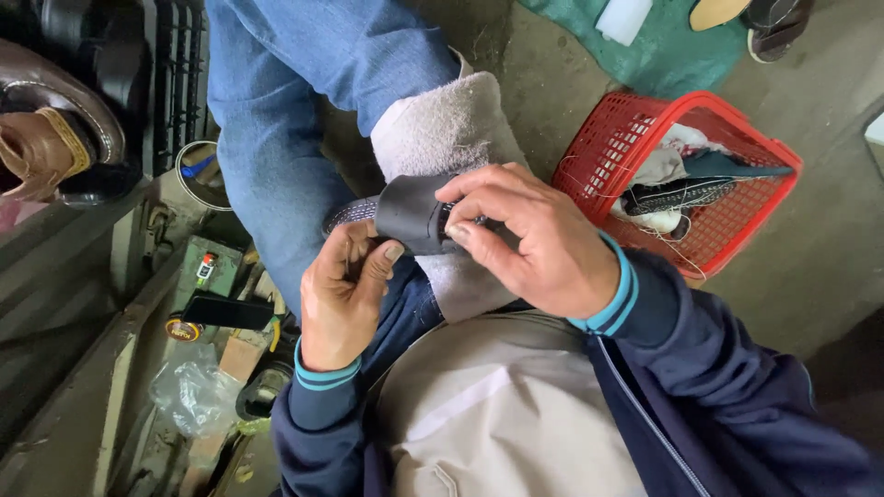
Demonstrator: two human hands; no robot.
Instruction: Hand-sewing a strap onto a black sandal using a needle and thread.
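A dark grey leather piece (pixel 405 212) with a woven patterned end (pixel 348 214) lies over a grey towel (pixel 442 129) on my knee. My left hand (pixel 343 294) pinches the near edge of the piece from below, thumb on top. My right hand (pixel 534 241) grips its right side, fingers curled over it and partly hiding it. Both sleeves are navy with teal cuffs.
A red plastic basket (pixel 599 152) holding cloth scraps and dark shoe parts stands on the concrete floor at the right. A green mat (pixel 672 51) lies at the top. At the left are brown shoes (pixel 41 152), a small tin (pixel 201 175), a black phone (pixel 226 313) and a crumpled plastic bag (pixel 189 396).
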